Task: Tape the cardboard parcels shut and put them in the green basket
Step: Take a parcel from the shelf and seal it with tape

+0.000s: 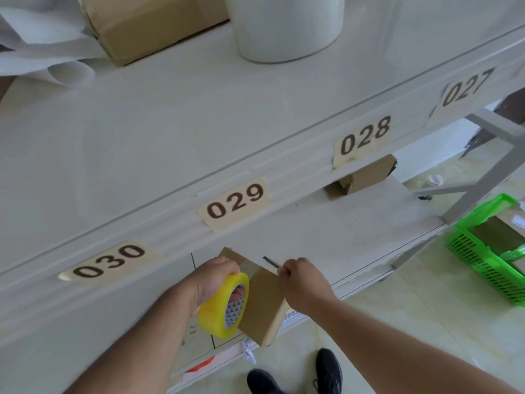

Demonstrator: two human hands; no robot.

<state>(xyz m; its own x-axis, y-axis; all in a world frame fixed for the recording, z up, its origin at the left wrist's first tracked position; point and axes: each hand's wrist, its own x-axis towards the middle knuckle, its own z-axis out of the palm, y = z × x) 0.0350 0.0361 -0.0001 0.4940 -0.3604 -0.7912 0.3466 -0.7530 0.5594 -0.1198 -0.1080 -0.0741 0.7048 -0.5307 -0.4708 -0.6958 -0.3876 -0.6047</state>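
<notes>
Fingers of the left hand (211, 280) are curling round the yellow tape roll (224, 305) against the cardboard parcel (262, 302) on the lower shelf (341, 223), right hand (304, 282) is pinching a dark blade-like tool (270, 261); taping step appears underway, next likely cutting the strip, green basket (483, 257) waiting well apart.

We note a yellow tape roll (223, 305) with a triangle-patterned core, a brown parcel (265, 302), a green lattice basket (480, 257), white shelves (170, 132), and black shoes (329, 368).
</notes>
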